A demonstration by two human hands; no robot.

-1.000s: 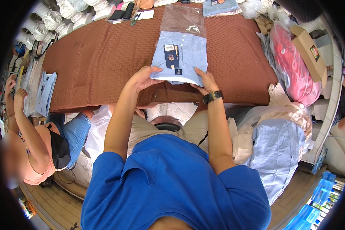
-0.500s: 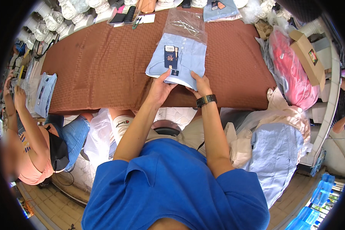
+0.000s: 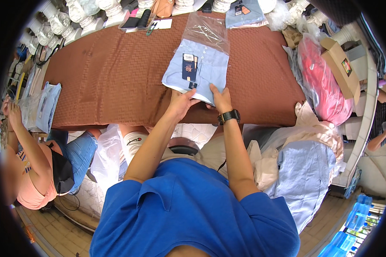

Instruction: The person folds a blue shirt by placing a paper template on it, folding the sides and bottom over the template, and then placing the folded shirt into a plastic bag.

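A folded light blue shirt [image 3: 212,70] with small white buttons lies partly inside a clear plastic bag [image 3: 206,28], which stretches beyond its far end. Dark hang tags [image 3: 189,64] rest on the shirt's front. My left hand [image 3: 181,103] pinches its near edge, thumb on top beside a small dark label [image 3: 193,85]. At the near right corner, my right hand [image 3: 221,100] grips the same edge, thumb above and fingers underneath. A dark watch circles my right wrist. The fingers beneath the shirt are partly hidden.
A brown covered table [image 3: 116,73] spans the front. Small scissors [image 3: 151,28] and a tray [image 3: 136,19] sit at its far side, near another bagged shirt [image 3: 245,15]. Loose light blue cloth [image 3: 306,171] hangs right of me. At left, a co-worker [image 3: 38,175] handles plastic.
My left thumb has slid nearer to the shirt's edge, off the spot above the small label. The bagged shirt sits slightly lower in view. The co-worker's hands have moved left.
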